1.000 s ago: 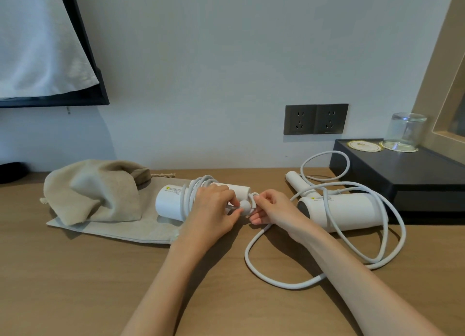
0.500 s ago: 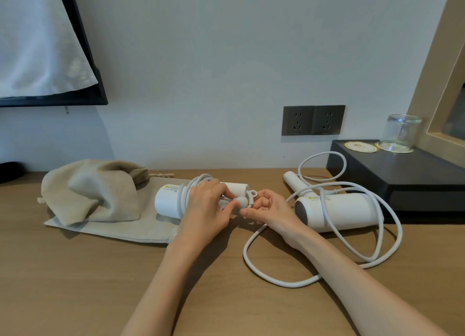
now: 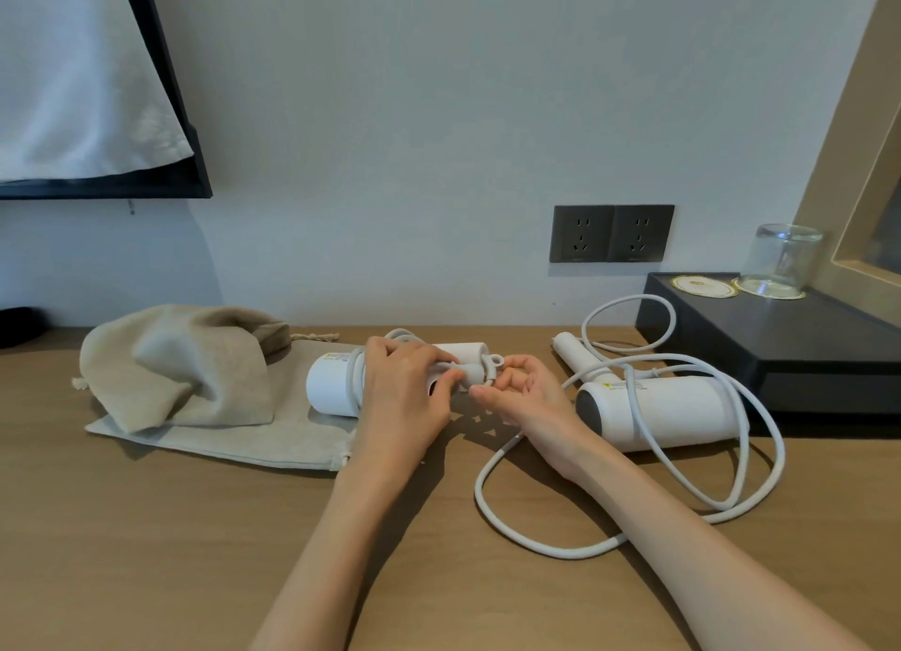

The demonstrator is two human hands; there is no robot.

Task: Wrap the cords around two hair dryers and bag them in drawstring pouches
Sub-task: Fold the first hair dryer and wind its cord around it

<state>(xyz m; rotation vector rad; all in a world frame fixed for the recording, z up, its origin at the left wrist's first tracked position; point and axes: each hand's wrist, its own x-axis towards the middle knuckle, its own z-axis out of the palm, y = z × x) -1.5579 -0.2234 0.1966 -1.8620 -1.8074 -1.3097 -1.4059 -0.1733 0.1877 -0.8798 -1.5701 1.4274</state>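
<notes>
A white hair dryer (image 3: pixel 331 389) lies on its side on a flat beige pouch (image 3: pixel 253 436), with its cord wound around the body. My left hand (image 3: pixel 407 392) grips the dryer over the coils. My right hand (image 3: pixel 524 394) pinches the cord's end by the plug (image 3: pixel 475 371) at the dryer's right end. A second white hair dryer (image 3: pixel 668 411) lies to the right, its cord (image 3: pixel 536 538) loose in big loops on the desk. A second beige pouch (image 3: pixel 180 362) sits crumpled at the left.
A black tray (image 3: pixel 780 348) at the right carries an upturned glass (image 3: pixel 780 260) and a coaster (image 3: pixel 702 287). A double wall socket (image 3: pixel 612 233) is behind it. The wooden desk (image 3: pixel 146 553) stretches toward me. A dark frame with white cloth (image 3: pixel 73 80) hangs upper left.
My right hand has turned palm-up and its fingers have worked the cord end closer to the plug. My left hand shifted slightly on the dryer. Everything else stayed put.
</notes>
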